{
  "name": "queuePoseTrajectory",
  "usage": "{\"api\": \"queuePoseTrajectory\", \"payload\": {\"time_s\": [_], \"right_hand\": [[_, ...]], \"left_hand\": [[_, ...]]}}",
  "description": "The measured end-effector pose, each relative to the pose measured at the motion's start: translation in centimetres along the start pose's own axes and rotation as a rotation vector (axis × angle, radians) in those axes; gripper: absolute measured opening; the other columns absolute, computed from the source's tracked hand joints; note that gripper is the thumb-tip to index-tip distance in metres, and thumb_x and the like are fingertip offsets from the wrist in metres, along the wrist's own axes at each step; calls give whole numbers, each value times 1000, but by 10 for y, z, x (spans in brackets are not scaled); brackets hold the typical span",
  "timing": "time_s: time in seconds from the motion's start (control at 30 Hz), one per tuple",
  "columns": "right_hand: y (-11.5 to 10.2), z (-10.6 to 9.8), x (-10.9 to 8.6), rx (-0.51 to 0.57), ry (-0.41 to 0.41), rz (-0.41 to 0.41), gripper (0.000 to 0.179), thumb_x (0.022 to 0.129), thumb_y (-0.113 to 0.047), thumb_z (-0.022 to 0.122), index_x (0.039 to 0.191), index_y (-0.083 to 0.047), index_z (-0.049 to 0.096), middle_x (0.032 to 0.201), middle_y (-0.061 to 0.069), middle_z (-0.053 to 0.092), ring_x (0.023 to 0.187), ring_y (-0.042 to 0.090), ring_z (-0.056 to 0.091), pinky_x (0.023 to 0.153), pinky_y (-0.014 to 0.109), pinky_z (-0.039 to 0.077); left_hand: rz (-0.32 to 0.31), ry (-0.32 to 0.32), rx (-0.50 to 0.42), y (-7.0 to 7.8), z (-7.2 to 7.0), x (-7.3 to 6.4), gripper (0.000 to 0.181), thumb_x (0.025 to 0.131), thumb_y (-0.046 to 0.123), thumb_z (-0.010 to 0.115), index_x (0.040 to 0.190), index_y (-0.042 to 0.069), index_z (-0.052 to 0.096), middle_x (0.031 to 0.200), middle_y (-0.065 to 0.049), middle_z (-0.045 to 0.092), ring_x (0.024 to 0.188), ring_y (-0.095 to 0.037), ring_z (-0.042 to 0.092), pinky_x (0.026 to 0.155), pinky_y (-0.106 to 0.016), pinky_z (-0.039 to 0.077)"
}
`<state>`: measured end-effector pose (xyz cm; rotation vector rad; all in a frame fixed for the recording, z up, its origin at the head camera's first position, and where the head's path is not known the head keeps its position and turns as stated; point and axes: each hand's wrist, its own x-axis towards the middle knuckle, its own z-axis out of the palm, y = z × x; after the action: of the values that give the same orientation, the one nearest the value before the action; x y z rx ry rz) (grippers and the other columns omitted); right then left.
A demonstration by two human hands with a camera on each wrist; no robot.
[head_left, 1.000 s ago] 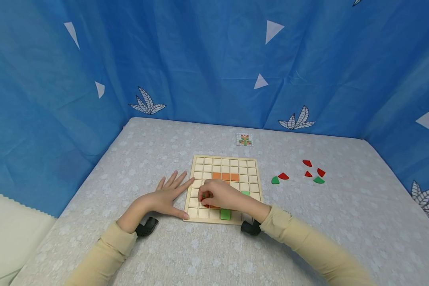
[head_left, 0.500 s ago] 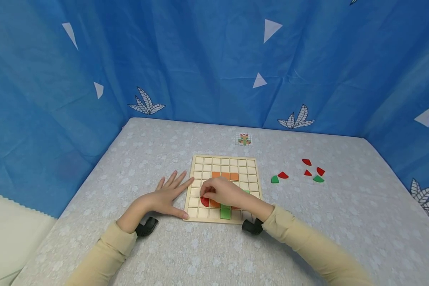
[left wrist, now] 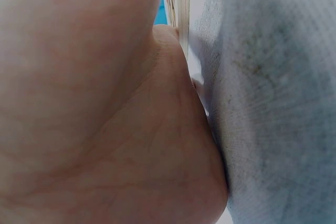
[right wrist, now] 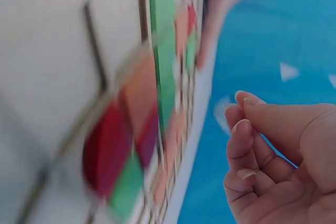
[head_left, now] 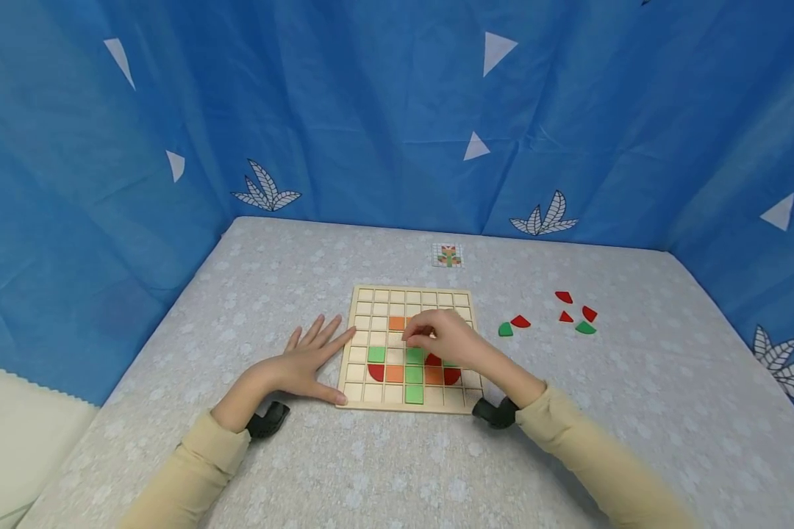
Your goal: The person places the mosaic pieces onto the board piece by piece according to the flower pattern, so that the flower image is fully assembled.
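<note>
A wooden grid board (head_left: 364,393) lies on the table with green and orange squares and red curved pieces in its cells. My left hand (head_left: 298,371) lies flat with fingers spread, its thumb and index fingertips right at the board's left edge. Over the middle of the board is my right hand (head_left: 446,338), its fingers loosely curled; the right wrist view shows nothing between the fingertips (right wrist: 242,129). A red quarter-round piece (head_left: 376,373) sits in a cell at the lower left, just below a green square (head_left: 376,355). The right hand hides some cells.
Right of the board lie several loose pieces, among them a green one (head_left: 506,329), a red one (head_left: 520,322) and a small red triangle (head_left: 565,317). Behind the board is a small pattern card (head_left: 448,255). Blue curtains (head_left: 370,110) surround the patterned tablecloth (head_left: 291,272).
My right hand has let go of the red quarter-round piece in the lower-left cell and moved to the right, up over the board. The left hand has stayed at the board's edge.
</note>
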<state>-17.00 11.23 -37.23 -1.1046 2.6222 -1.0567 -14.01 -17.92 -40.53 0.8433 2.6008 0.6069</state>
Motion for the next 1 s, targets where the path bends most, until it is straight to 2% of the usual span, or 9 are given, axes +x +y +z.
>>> {"api": "queuePoseTrajectory", "payload": {"time_s": [0.1,0.27,0.37,0.5,0.6,0.67,0.8,1.0], "right_hand": [[18,-21,-16,3,85,83,8,88,-4,65,92,-4,71,86,1,67,69,12,55,61,29,47],[53,-53,-48,-61,228,264,11,90,-6,63,96,-1,71,89,4,66,73,18,56,61,31,48],[75,-67,-66,-96,277,370,13,91,-5,62,100,0,69,90,9,66,76,23,56,60,34,48],[130,-69,-86,-150,346,414,16,93,-19,61,101,-8,69,91,5,65,74,22,55,57,33,49],[150,-67,-93,-163,357,445,21,91,-28,63,102,-11,67,91,2,64,74,20,56,53,27,48],[137,-69,-93,-131,323,498,24,91,-25,64,105,-5,66,92,8,63,78,25,57,57,29,48],[111,-72,-90,-111,281,573,28,88,-19,68,105,3,63,89,13,59,81,29,53,61,31,45],[109,-71,-84,-144,257,576,23,85,-10,69,101,5,61,81,10,54,74,25,48,60,33,40]], "left_hand": [[1,0,-3,1,-1,0,110,72,60,71,152,12,12,154,-19,-4,136,-39,-14,101,-61,-9],[-1,-3,0,1,0,0,110,72,60,71,152,12,12,154,-18,-5,136,-39,-14,101,-61,-9],[-1,-2,2,1,0,0,110,72,60,71,152,11,12,154,-18,-4,136,-39,-13,101,-61,-9],[-1,-2,0,1,0,0,110,72,59,71,152,11,12,154,-19,-4,136,-39,-14,101,-62,-8],[-4,-3,0,0,1,0,110,72,59,71,152,11,12,154,-19,-5,136,-39,-14,101,-61,-8],[-5,-6,-1,0,2,0,110,73,59,71,152,11,12,154,-18,-5,136,-39,-14,101,-61,-9],[-8,-9,0,-1,3,0,110,73,60,70,152,12,11,154,-18,-6,136,-38,-15,101,-61,-9],[-6,-3,7,-2,3,1,110,72,61,70,152,13,12,154,-17,-5,136,-38,-15,101,-61,-9]]}}
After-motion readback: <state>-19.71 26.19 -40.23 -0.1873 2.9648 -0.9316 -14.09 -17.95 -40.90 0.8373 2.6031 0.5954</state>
